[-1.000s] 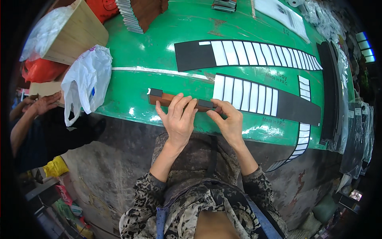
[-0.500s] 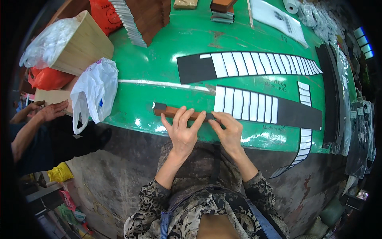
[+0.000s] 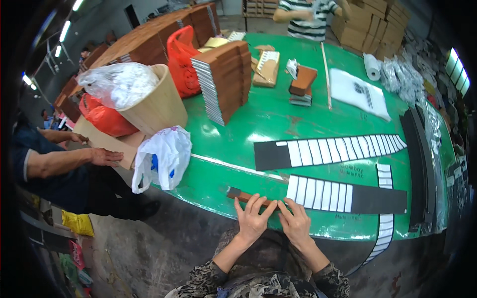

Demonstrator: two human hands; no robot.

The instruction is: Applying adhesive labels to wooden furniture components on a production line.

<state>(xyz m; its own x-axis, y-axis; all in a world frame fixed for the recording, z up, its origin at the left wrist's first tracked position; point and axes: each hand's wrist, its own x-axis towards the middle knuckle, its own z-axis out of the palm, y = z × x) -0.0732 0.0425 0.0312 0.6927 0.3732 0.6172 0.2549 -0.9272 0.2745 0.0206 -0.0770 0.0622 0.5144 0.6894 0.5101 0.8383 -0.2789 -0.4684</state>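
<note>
A slim brown bar (image 3: 242, 195) with a dark patch (image 3: 233, 191) at its left end lies near the front edge of the green table (image 3: 223, 144). The person's left hand (image 3: 253, 222) rests spread fingers on it; the right hand (image 3: 296, 223) has its fingertips bunched at the bar's right end. Whether either grips it cannot be told. From the bar, a black strip with white panels (image 3: 320, 192) lies at three o'clock, a second panelled strip (image 3: 328, 150) at two, a white plastic bag (image 3: 169, 154) at ten, and stacked brown boards (image 3: 227, 79) near twelve.
</note>
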